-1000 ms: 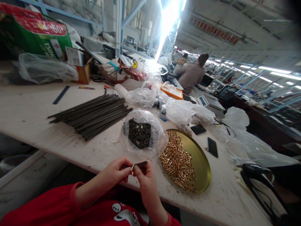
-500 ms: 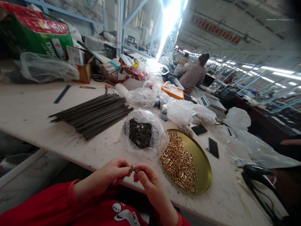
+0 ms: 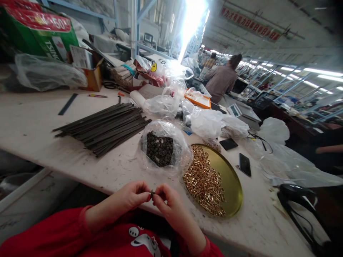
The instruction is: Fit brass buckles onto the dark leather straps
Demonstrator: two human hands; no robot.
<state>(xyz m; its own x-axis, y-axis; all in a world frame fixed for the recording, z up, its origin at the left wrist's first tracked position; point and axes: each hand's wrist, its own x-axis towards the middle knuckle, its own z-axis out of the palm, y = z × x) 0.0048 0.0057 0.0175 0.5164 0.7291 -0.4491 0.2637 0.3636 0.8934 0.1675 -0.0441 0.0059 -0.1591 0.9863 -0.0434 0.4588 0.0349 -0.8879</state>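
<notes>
Just off the table's front edge, my left hand and my right hand meet with their fingers pinched. Between the fingertips is a small buckle, with a dark bit at it; the fingers cover most of both. My left hand pinches the buckle side, my right hand the dark piece. Beyond them, a clear plastic bag stands open with many small dark loops inside. To the right, a round gold tray bears a heap of gold-coloured metal buckles.
Dark flat strips lie piled at the left of the white table. Plastic bags, a phone, a scale and a cardboard box are farther off. A co-worker sits in the background.
My fingertips have closed in around the small piece, and my right fingers have shifted their pinch. The view has tilted slightly; the tray, bag and strips stay in place on the table.
</notes>
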